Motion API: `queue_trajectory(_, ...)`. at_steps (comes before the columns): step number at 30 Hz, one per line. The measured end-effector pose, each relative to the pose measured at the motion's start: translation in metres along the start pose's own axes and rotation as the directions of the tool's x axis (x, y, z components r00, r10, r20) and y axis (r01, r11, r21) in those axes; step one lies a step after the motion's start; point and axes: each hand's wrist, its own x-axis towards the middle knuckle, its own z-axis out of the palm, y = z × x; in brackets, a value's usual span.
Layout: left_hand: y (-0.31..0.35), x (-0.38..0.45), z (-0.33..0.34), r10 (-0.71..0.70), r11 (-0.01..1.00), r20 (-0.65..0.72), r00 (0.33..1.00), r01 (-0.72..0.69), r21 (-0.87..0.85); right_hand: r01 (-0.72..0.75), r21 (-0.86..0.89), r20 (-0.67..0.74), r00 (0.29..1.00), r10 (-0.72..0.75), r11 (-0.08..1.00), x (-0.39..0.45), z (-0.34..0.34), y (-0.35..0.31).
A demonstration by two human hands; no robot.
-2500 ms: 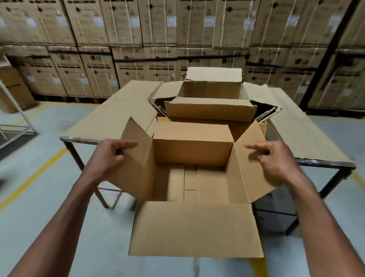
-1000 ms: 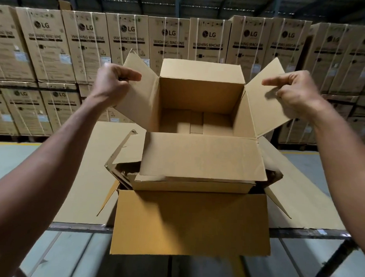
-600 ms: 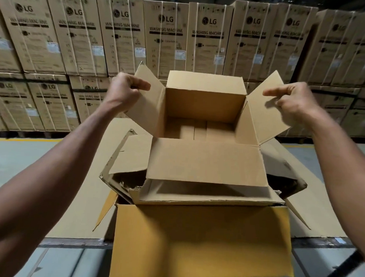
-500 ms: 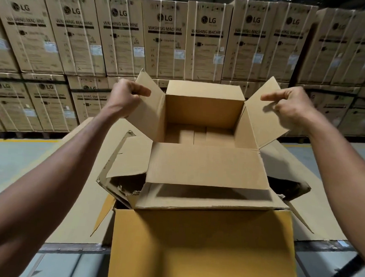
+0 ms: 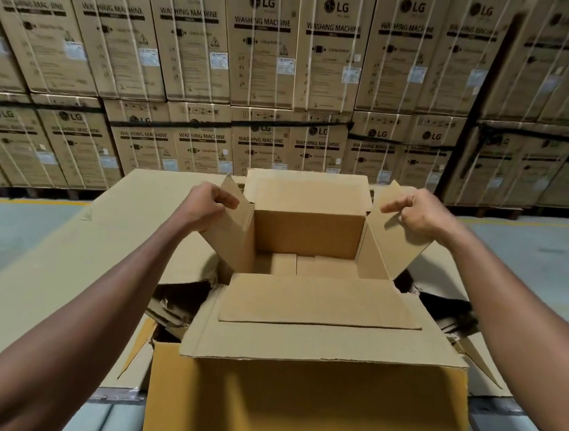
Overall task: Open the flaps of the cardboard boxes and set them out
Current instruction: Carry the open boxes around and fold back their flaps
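Observation:
An open brown cardboard box [image 5: 308, 236] sits nested in the mouth of another open box [image 5: 307, 343] on the table. My left hand [image 5: 205, 205] grips the top of its left side flap [image 5: 233, 232]. My right hand [image 5: 417, 211] pinches its right side flap [image 5: 393, 233], index finger pointing inward. Both side flaps stand up and splay outward. The far flap stands upright; the near flap [image 5: 318, 301] lies flat toward me. A third box with a yellowish front flap [image 5: 301, 401] holds the stack from below.
The table [image 5: 78, 271] is covered with a cardboard sheet; its metal edge [image 5: 115, 395] shows at the lower left. A wall of stacked washing machine cartons [image 5: 260, 67] rises behind it. Grey concrete floor with a yellow line [image 5: 32, 201] lies on both sides.
The box in my hands has come down from chest height into the stack of open boxes. Both hands keep their hold on the side flaps.

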Motion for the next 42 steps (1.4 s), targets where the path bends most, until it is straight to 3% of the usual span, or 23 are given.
queue_trajectory(11,-0.034,0.008,0.056,-0.017,0.995,0.082,0.997,0.008,0.103,-0.002,-0.114,0.133,0.991,0.017,0.993,0.011,0.05,0.028)
queue_trajectory(20,-0.039,0.002,0.079,0.061,0.943,0.089,0.994,-0.087,0.321,0.073,-0.223,0.123,0.991,-0.046,0.972,0.011,0.087,0.041)
queue_trajectory(31,-0.037,0.0,0.09,-0.029,0.916,0.156,0.987,-0.036,0.4,0.15,-0.379,0.151,0.984,-0.099,0.913,0.003,0.094,0.043)
queue_trajectory(35,-0.029,-0.01,0.09,-0.051,0.878,0.18,0.982,-0.042,0.477,0.193,-0.496,0.21,0.973,-0.099,0.846,-0.005,0.094,0.044)
queue_trajectory(42,-0.027,-0.026,0.088,0.0,0.736,0.195,0.981,-0.132,0.664,0.202,-0.515,0.205,0.973,-0.11,0.833,-0.016,0.089,0.043)
